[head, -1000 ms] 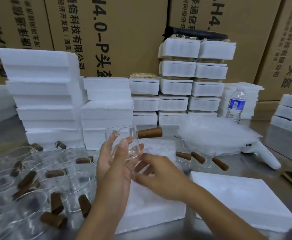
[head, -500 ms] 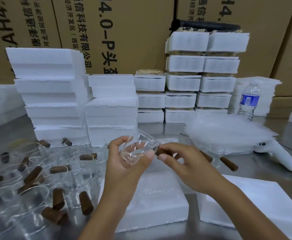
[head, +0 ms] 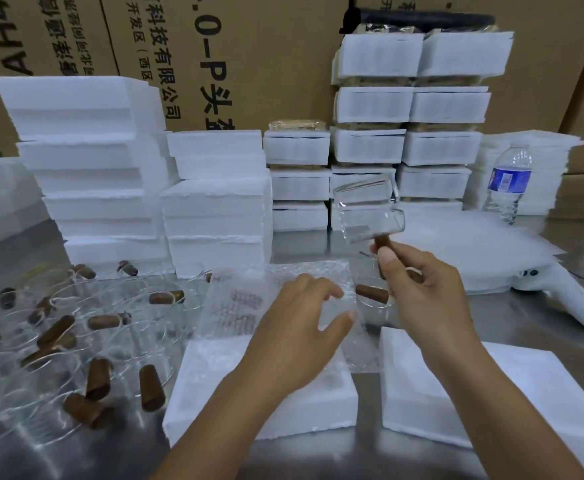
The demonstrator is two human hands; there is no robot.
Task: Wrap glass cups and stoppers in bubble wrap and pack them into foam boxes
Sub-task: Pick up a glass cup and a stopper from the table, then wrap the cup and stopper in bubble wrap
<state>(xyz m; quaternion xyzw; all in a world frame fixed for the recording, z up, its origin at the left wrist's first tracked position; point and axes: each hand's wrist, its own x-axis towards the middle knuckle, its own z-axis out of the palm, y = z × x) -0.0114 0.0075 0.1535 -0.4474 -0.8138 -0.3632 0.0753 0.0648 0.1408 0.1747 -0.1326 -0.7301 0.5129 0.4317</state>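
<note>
My right hand (head: 418, 289) pinches the brown wooden handle of a clear glass cup (head: 368, 211) and holds it up, the glass above my fingers. My left hand (head: 301, 323) rests with spread fingers on a sheet of bubble wrap (head: 242, 299) that lies over an open foam box (head: 266, 407) in front of me. Another foam box piece (head: 491, 386) lies at the right. A second cup with a brown handle (head: 372, 294) stands between my hands, partly hidden. Several glass cups with brown handles (head: 61, 337) crowd the table's left side.
Stacks of white foam boxes (head: 86, 157) stand behind the cups, and packed foam boxes (head: 411, 116) are piled at the back centre. A pile of bubble wrap sheets (head: 477, 251), a water bottle (head: 507, 185) and a white handheld device (head: 567, 296) sit at the right. Cardboard cartons line the back.
My right hand took the cup by its handle and lifted it up and right. My left hand let go of the glass and came down onto the bubble wrap.
</note>
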